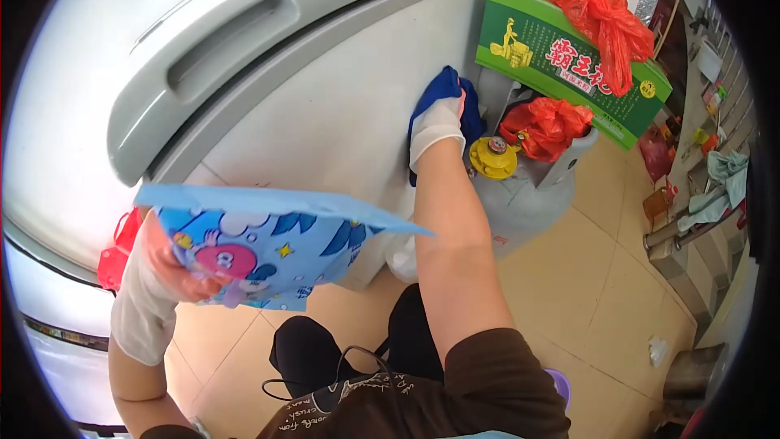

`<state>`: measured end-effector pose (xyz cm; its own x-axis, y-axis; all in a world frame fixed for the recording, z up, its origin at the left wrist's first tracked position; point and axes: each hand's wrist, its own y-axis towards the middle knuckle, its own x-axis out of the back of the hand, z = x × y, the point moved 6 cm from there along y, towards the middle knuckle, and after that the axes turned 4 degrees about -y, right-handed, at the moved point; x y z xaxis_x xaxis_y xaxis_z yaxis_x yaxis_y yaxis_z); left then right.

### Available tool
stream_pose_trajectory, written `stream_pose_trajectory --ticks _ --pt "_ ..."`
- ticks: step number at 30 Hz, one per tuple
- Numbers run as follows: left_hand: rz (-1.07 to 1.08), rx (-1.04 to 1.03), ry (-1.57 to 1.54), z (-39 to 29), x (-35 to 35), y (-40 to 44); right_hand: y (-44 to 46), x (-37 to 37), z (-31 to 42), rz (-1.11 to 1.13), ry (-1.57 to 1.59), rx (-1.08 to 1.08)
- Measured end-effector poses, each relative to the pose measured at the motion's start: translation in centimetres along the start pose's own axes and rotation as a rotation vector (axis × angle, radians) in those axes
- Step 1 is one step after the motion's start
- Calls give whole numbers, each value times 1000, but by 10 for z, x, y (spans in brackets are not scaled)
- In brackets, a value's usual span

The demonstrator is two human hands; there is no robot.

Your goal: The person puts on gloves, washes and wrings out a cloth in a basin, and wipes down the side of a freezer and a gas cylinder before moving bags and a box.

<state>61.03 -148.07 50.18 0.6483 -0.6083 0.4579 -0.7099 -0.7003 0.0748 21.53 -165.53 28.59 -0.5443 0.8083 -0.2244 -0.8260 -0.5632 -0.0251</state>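
My left hand [183,264], in a whitish glove, grips a light blue bag or packet [276,252] with cartoon prints at its left side. The packet is held out in front of my body. My right hand [443,122], in a similar glove, presses a dark blue cloth [444,85] against the white side panel [349,106] of an appliance. Part of the cloth covers the fingers. Just right of that hand stands a grey gas cylinder [528,203] with a yellow regulator [493,158] and a red plastic bag [546,128] on top.
A green box [520,53] with another red bag [589,12] stands behind the cylinder. The grey appliance edge [236,65] curves along the upper left. A red item [120,252] is at the left. Steps or shelving [691,264] with cloths line the right, above tiled floor [601,301].
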Motion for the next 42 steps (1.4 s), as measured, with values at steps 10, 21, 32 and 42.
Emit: stream_pose_trajectory --ticks 10,21,32,42 --pt "-5 -311 415 -14 -6 0 -226 -16 184 131 68 1142" --pt "40 -148 22 6 0 11 -147 -9 164 147 -182 749" --pt "21 -144 25 -9 -1 23 -144 -7 159 98 -22 1061" --pt "79 -259 109 -1 1 12 -150 -4 148 138 -77 1000"
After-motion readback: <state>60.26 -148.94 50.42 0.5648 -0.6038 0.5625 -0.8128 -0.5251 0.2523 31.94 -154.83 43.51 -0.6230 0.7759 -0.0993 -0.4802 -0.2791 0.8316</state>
